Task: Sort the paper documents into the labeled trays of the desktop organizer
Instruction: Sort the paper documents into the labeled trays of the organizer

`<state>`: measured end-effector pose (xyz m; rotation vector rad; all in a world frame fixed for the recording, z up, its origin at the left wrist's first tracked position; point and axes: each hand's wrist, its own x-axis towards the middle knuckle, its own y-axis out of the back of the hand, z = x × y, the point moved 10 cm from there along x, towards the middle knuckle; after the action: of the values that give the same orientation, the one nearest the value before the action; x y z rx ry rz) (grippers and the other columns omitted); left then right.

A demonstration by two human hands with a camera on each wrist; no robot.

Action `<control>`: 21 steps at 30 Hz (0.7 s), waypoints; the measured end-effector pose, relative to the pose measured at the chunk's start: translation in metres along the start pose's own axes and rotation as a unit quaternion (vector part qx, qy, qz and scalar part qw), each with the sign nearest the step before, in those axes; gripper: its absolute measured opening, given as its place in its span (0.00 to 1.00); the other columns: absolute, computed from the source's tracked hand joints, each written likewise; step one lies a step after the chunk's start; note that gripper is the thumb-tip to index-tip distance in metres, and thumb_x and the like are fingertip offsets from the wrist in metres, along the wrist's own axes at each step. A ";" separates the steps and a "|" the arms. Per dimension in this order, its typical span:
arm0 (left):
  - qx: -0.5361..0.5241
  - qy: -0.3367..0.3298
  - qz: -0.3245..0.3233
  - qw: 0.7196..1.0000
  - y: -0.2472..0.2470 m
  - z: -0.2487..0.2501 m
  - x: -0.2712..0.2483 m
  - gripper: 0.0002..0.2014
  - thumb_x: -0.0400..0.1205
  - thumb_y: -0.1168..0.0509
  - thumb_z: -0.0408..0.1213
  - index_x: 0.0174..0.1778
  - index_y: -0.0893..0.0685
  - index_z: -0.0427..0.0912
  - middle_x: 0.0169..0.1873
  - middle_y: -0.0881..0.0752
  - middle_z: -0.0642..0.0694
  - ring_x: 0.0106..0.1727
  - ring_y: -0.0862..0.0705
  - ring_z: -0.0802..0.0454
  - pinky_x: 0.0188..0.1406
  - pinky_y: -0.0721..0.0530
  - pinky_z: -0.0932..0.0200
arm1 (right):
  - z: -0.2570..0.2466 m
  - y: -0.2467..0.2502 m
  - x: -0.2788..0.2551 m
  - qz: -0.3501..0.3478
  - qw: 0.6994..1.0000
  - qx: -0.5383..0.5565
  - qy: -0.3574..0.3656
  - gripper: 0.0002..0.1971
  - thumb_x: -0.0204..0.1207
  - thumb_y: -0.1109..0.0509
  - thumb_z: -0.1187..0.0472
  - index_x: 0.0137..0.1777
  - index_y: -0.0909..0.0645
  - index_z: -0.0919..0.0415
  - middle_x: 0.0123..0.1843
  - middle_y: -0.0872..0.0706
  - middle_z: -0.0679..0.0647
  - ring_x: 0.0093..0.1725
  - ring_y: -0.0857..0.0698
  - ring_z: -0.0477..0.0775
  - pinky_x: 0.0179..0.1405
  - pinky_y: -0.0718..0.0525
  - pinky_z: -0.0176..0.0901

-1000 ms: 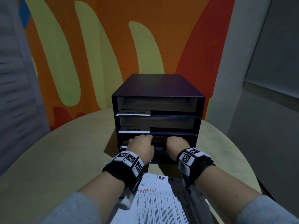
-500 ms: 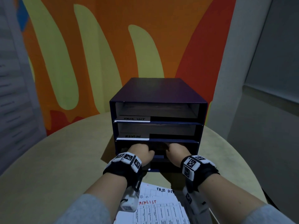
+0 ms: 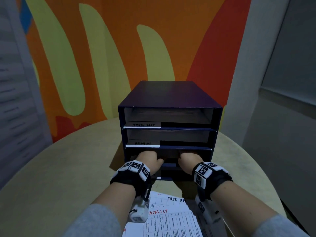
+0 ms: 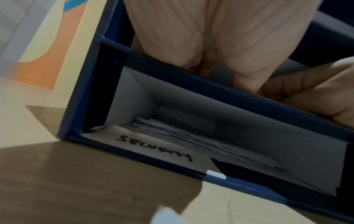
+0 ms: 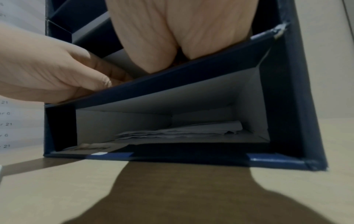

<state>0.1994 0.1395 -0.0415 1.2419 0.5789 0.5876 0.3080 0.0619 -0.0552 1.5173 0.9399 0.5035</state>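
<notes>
A dark blue desktop organizer stands on the round table, with trays stacked one above the other. The top tray is labeled TASK LIST and the second ADMIN. My left hand and right hand both reach into the third tray, side by side, and their fingers are hidden inside it. The wrist views show my left palm and right palm over that tray's front lip. Below it, the bottom tray is labeled SECURITY and holds a few loose sheets.
A stack of printed task list sheets lies on the beige table just below my wrists. An orange and yellow painted wall rises behind the organizer. A grey wall stands close on the right.
Both hands have slid deeper into the third tray, so less of the knuckles shows. The organizer sits slightly lower in the head view.
</notes>
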 end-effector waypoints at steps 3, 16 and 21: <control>0.003 0.003 -0.011 1.000 -0.004 -0.001 0.002 0.22 0.87 0.45 0.51 0.34 0.25 0.38 0.29 0.27 0.48 0.40 0.23 0.46 0.40 0.26 0.58 | 0.001 -0.001 0.002 -0.016 1.000 -0.020 -0.012 0.13 0.85 0.43 0.62 0.61 0.19 0.64 0.62 0.16 0.60 0.62 0.17 0.61 0.60 0.20 0.48; 0.013 0.024 -0.062 0.998 -0.013 0.004 -0.001 0.18 0.89 0.50 0.36 0.65 0.21 0.30 0.60 0.19 0.33 0.61 0.20 0.38 0.53 0.23 0.52 | 0.000 0.018 -0.025 0.008 0.995 0.010 0.102 0.19 0.84 0.40 0.60 0.73 0.23 0.54 0.64 0.15 0.57 0.62 0.17 0.59 0.58 0.20 0.45; -0.011 0.014 -0.059 0.998 0.000 0.007 -0.016 0.22 0.91 0.49 0.46 0.63 0.21 0.30 0.49 0.19 0.38 0.63 0.19 0.38 0.55 0.25 0.54 | 0.002 0.012 -0.046 -0.001 0.995 -0.002 0.095 0.25 0.81 0.39 0.66 0.78 0.29 0.55 0.69 0.20 0.60 0.67 0.21 0.61 0.62 0.22 0.45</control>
<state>0.1927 0.1230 -0.0383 1.1715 0.6637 0.5118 0.2863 0.0246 -0.0343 1.4821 1.0869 0.6571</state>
